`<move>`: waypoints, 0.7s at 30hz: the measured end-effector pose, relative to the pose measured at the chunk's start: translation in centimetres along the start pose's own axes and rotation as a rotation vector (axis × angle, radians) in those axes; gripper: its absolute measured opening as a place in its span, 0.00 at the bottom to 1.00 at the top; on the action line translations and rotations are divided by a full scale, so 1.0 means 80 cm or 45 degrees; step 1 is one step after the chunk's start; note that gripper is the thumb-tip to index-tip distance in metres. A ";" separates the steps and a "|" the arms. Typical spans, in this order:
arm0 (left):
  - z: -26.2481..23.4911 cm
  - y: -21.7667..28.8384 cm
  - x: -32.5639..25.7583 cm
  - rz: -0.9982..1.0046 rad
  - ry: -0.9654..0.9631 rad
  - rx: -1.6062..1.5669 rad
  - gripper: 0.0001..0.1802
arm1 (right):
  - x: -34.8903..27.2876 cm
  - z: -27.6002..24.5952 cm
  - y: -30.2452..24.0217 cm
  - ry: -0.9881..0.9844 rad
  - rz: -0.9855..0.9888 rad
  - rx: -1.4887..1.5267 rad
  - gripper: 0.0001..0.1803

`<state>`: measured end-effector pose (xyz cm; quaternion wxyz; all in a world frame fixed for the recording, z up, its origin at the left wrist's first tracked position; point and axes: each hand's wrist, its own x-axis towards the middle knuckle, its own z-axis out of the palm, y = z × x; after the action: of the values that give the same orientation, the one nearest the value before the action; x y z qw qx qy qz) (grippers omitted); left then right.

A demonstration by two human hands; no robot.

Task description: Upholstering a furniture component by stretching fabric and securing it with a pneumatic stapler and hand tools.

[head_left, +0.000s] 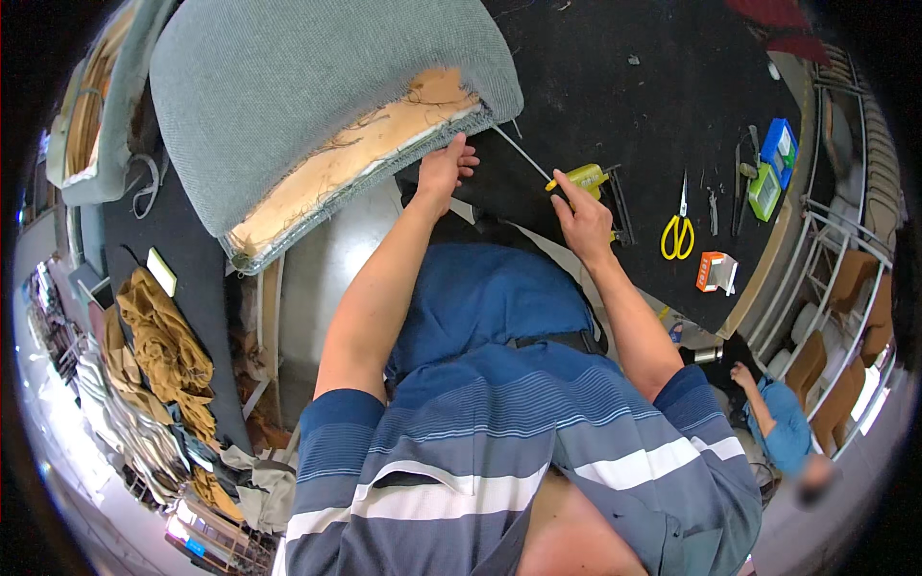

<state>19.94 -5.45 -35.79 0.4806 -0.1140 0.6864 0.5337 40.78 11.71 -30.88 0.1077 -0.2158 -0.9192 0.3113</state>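
Observation:
A grey-green upholstered seat [327, 86] lies at the upper left, with bare wood [355, 149] and loose threads showing along its near side. My left hand [445, 176] is at the seat's near edge, its half-bent fingers apart, one fingertip overlapping the edge. My right hand [583, 219] is closed around a screwdriver [525, 153] with a thin metal shaft and a bit of yellow handle showing. The shaft's far end meets the seat's right corner. Just beyond the right hand lies a yellow-green staple gun [588, 177], partly hidden by the fingers.
On the black tabletop [663, 106] to the right are yellow-handled scissors [678, 230], an orange-and-white box [715, 273], and green [764, 192] and blue [779, 152] boxes. Brown fabric [163, 346] lies at left. Another person [783, 418] is at lower right, near metal racks [816, 278].

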 end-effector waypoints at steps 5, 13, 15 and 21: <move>0.001 -0.007 -0.005 0.003 -0.012 0.000 0.29 | 0.005 -0.010 -0.020 -0.084 0.071 -0.111 0.25; -0.003 -0.019 -0.018 0.058 -0.036 0.020 0.27 | 0.002 0.015 -0.011 -0.013 0.146 0.014 0.23; -0.006 -0.019 -0.021 0.201 0.006 0.043 0.23 | 0.002 0.012 -0.010 0.017 0.115 0.025 0.23; 0.008 0.023 -0.021 0.856 0.578 0.649 0.14 | 0.006 -0.009 -0.019 0.018 0.028 -0.054 0.23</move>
<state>19.93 -4.78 -33.29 0.1319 0.1223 0.8818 0.4360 40.11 11.22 -29.33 0.1061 -0.2302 -0.9224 0.2914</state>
